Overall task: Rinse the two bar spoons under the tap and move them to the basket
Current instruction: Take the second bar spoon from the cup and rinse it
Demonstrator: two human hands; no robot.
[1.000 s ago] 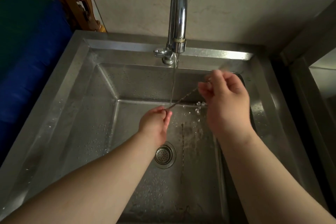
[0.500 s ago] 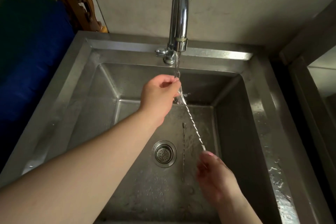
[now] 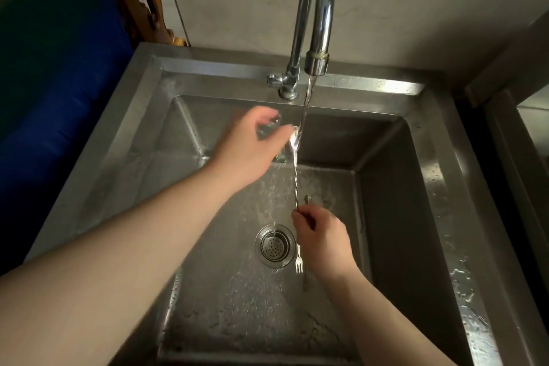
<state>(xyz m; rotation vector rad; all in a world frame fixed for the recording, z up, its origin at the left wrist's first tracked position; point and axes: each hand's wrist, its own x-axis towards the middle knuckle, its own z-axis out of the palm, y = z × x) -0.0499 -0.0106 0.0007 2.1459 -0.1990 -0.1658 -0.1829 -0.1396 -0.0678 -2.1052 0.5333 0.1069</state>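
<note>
Steel everywhere: one sink, one tap running, two bar spoons. The right hand pinches the twisted shaft of one bar spoon, its fork end hanging just below that hand, its bowl up in the stream at the fingertips of the left hand, whose fingers curl loosely around the bowl. The second bar spoon lies on the sink floor, mostly hidden behind the right hand. One drain strainer sits just left of the right hand. No writing is readable.
</note>
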